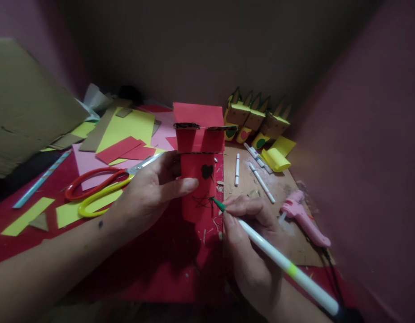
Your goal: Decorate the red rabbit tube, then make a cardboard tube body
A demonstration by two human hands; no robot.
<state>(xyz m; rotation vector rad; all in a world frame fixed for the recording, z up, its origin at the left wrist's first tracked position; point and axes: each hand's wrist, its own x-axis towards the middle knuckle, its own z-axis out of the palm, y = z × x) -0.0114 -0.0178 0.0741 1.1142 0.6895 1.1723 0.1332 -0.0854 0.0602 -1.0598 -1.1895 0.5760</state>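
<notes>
My left hand (153,188) is wrapped round a red paper figure (195,177), its thumb pressed on the front. The figure has a tube-like body and a box-shaped head with cardboard edges showing at a slit. A dark heart and a scribbled star-like outline mark its body. Between the thumb and fingers of my right hand (251,246) is a white marker (271,251) with a green tip and a light green band. Its tip touches the body or sits very close, at the right end of the star outline.
Red-and-yellow scissors (99,188) lie left among paper and cardboard scraps (126,130). Several yellow figures (256,119) stand at the back right. Loose markers (237,169) and a pink glue gun (304,217) rest on a cardboard sheet (304,255). A large cardboard piece (28,98) leans far left.
</notes>
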